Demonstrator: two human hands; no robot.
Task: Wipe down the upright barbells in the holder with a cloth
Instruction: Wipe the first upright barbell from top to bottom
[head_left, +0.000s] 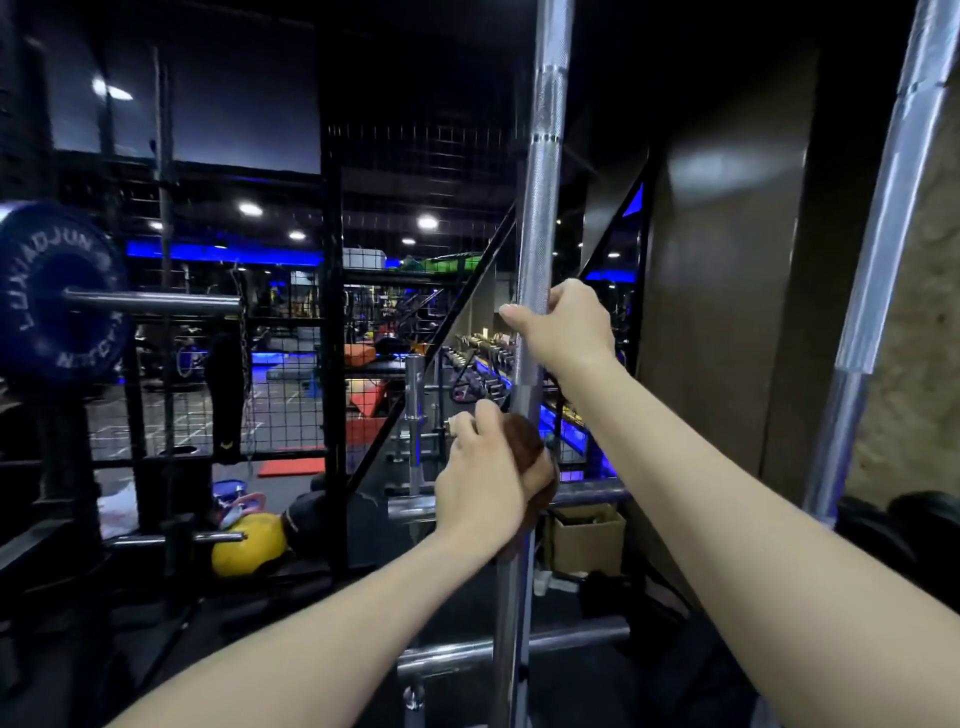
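A chrome barbell (540, 197) stands upright through the middle of the view. My right hand (563, 325) grips its shaft at mid height, fingers curled round it. Lower down, my left hand (485, 473) holds a brown cloth (535, 457) wrapped against the same shaft. A second upright barbell (883, 249) leans at the right edge. The holder at the bars' feet is hidden below the frame.
A short chrome bar (414, 415) stands just left of the hands. Horizontal chrome pegs (566, 642) cross behind the bar. A blue weight plate (57, 291) sits on a rack at left. A yellow kettlebell (248, 543) and a cardboard box (589, 535) lie on the floor.
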